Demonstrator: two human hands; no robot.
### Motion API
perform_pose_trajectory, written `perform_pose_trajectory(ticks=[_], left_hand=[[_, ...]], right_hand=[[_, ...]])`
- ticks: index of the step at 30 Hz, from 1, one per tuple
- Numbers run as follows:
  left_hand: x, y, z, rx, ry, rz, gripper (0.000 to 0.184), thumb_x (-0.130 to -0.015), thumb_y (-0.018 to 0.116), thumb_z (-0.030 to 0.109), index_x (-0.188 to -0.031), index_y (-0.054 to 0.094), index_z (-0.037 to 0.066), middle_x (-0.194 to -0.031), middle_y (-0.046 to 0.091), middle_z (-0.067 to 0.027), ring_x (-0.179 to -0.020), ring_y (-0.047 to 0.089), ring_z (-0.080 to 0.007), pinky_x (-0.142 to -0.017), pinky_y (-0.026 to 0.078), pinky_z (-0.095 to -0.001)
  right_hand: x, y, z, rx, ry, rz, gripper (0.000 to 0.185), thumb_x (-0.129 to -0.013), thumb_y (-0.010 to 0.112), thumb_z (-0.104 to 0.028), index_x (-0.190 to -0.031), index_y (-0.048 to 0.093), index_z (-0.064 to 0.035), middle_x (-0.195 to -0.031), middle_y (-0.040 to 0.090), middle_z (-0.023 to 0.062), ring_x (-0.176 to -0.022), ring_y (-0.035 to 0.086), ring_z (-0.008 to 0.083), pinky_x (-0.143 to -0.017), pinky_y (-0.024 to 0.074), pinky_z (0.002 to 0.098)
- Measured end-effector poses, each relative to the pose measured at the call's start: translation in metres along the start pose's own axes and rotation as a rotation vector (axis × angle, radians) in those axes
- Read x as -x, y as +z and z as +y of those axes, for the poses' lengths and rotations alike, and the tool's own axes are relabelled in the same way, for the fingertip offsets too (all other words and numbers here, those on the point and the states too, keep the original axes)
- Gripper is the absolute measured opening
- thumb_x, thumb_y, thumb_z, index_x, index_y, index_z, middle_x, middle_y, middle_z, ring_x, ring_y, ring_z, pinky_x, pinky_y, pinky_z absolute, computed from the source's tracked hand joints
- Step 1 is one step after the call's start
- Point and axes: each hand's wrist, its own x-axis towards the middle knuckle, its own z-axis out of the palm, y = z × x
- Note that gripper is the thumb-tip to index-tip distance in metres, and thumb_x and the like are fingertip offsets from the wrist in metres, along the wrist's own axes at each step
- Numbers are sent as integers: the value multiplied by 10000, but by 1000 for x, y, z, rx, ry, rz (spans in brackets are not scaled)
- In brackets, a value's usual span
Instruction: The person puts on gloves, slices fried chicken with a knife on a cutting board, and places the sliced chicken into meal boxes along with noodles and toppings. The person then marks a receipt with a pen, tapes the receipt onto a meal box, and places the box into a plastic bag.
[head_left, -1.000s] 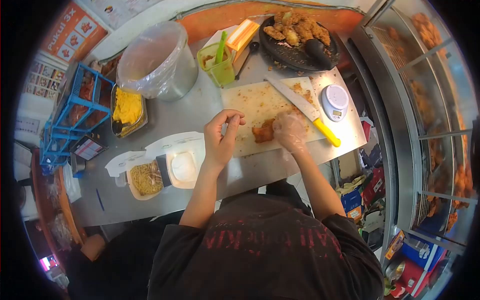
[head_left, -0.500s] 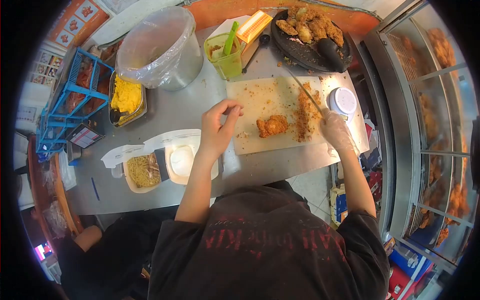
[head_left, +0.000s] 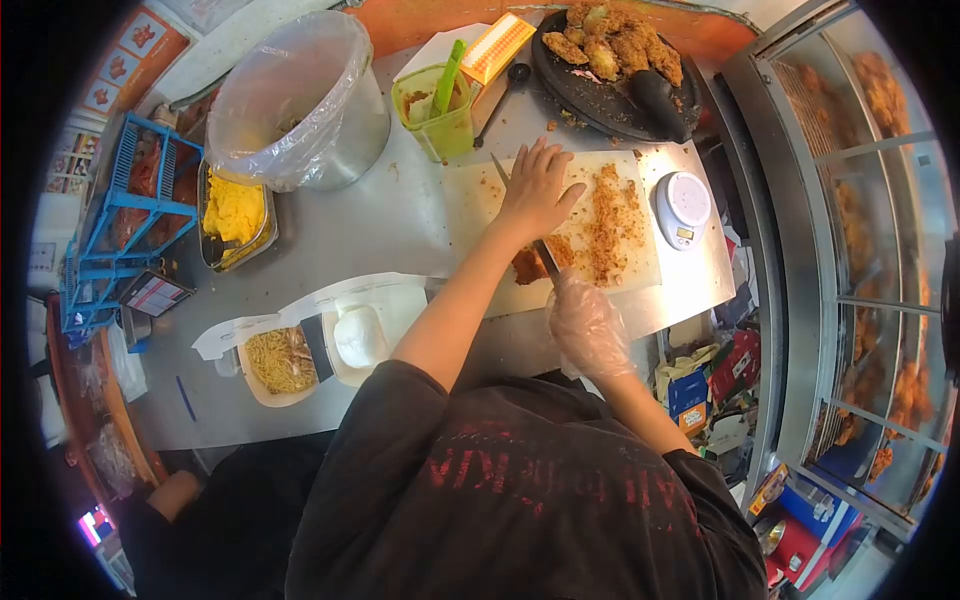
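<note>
Plastic-gloved right hand (head_left: 588, 325) with knife (head_left: 546, 259) across chicken (head_left: 528, 268)

Knife (head_left: 545, 258): mid-blade hidden under L hand (head_left: 540, 195) — contact betw. the two can't tell. Handle mostly lost inside gloved R hand (head_left: 585, 325). Chicken pc. (head_left: 530, 268) partly covered by blade, full outline unclear. Scale (head_left: 686, 195) readout too sm. to read. Bucket (head_left: 355, 140) bottom hidden by wall + liner. Cabinet (head_left: 825, 300) cut off by dark rim at R — contents blurred thru glass. Poster (head_left: 120, 65), upper L, also cut off.
</note>
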Motion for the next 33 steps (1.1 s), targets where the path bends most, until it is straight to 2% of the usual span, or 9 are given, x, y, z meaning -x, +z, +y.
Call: perform_pose_trajectory(ticks=[3, 5, 12, 15, 17, 20, 23, 28, 33], left_hand=[[3, -10, 6, -32, -36, -85, 447, -861, 533, 330, -1179, 470, 22, -1225, 453, -172, -1267, 307, -372, -1070, 191, -503], [3, -22, 9, -34, -84, -91, 426, -873, 513, 336, -1164, 492, 26, -1219, 474, -156, -1265, 317, -360, -1071, 179, -508], [21, -5, -9, -51, -198, -31, 355, -877, 505, 314, -1114, 518, 49, -1172, 520, -143, -1223, 377, -355, -1062, 191, -504], [24, -6, -12, -73, -180, 52, 313, -870, 513, 300, -1075, 537, 65, -1107, 559, -119, -1132, 453, -327, -991, 276, -476], [23, -6, -11, 38, -197, 70, 249, -862, 528, 297, -971, 560, 75, -962, 594, -79, -961, 518, -277, -863, 337, -429], [22, -6, -12, 91, -239, 12, 202, -861, 528, 286, -884, 547, 86, -857, 594, -57, -847, 529, -258, -766, 350, -397], [23, 2, -16, 113, -252, 44, 199, -855, 525, 276, -801, 540, 84, -755, 582, -66, -768, 534, -270, -740, 358, -403], [24, 8, -20, 30, -198, 67, 203, -856, 530, 274, -778, 531, 87, -710, 567, -54, -727, 534, -272, -703, 362, -401], [6, -6, -13, 153, -288, 165, 204, -850, 544, 252, -730, 524, 88, -671, 547, -47, -702, 528, -267, -671, 364, -394]], right_hand=[[3, 0, -1, -1, -67, 32, 191, -865, 448, -195, -890, 501, -14, -749, 590, 259, -745, 583, 435, -649, 450, 525], [8, 1, -5, 45, -169, 50, 141, -859, 438, -130, -889, 488, -2, -730, 597, 247, -734, 610, 400, -646, 484, 485], [2, 12, -17, 88, -74, -84, 122, -844, 467, -103, -905, 476, 2, -764, 606, 237, -748, 618, 390, -656, 499, 454], [5, 12, -20, 139, -132, -62, 132, -820, 507, -76, -914, 479, 11, -766, 609, 241, -758, 626, 382, -658, 510, 434], [2, 12, -18, 154, -176, -69, 163, -796, 538, -56, -928, 478, 21, -761, 612, 245, -762, 632, 377, -654, 515, 428], [-3, 13, -19, 177, -139, -111, 187, -804, 534, -60, -949, 465, 36, -776, 615, 249, -781, 633, 370, -660, 515, 424], [-6, 15, -20, 153, -68, -133, 179, -841, 422, -92, -983, 466, 7, -744, 605, 237, -733, 619, 387, -648, 492, 465], [-21, 54, 3, 90, -52, -102, 190, -851, 420, -90, -1003, 460, 16, -760, 610, 238, -773, 616, 389, -667, 485, 469], [-12, 2, -27, 78, -31, -149, 192, -867, 402, -111, -1005, 456, 10, -764, 605, 250, -785, 608, 402, -683, 472, 486]])
